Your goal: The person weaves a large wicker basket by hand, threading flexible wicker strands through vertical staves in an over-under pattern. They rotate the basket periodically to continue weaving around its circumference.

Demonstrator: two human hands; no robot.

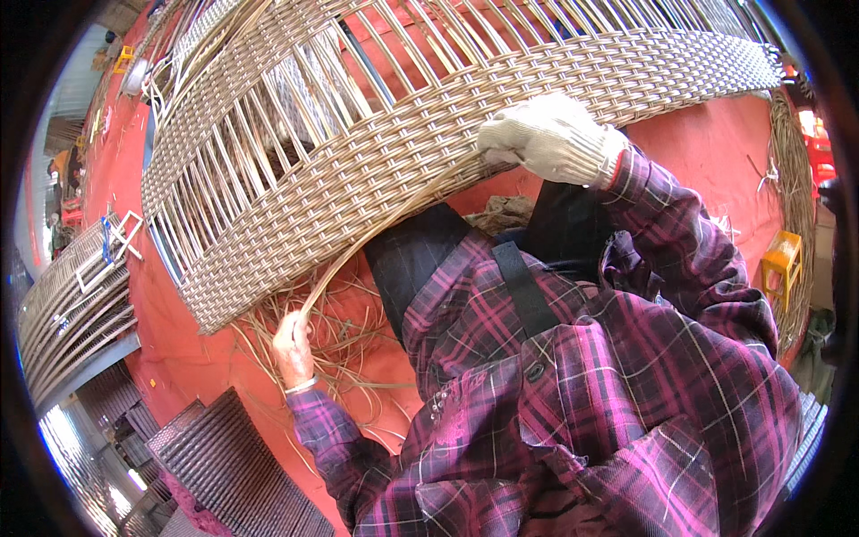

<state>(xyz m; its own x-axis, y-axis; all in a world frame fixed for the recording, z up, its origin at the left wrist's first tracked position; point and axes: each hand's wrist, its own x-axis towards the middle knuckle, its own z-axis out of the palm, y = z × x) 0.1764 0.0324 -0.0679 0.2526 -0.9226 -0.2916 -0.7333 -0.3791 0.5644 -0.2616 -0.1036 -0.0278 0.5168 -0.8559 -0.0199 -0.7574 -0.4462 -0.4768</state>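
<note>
Weave: broad, curved, tan-brown woven panel [385,148] slanting across in front of the person, its near edge over the knees, which probably help prop it; pale, bare rods [240,150] bridge the gap between its woven bands.
Bare side: left hand [293,351], ungloved, clenched round a long, flat, tan strand [344,258] that runs up to the panel's near edge; holding it out well away from the weave seems meant to keep it taut and untangled.
Gloved side: right hand [541,134], in an off-white knitted glove [598,159], fingers bent in at the near edge; what they pinch cannot be told. The glove likely spares the skin from rubbing.
Floor: red sheet [170,345], with loose, curling tan offcuts [353,358] strewn below the panel.
Room: dark, ribbed, stacked panels [237,465] at lower left, curved, slatted frames [76,313] above them; a yellow plastic stool [784,255] and a red plastic chair [819,159] at right.
</note>
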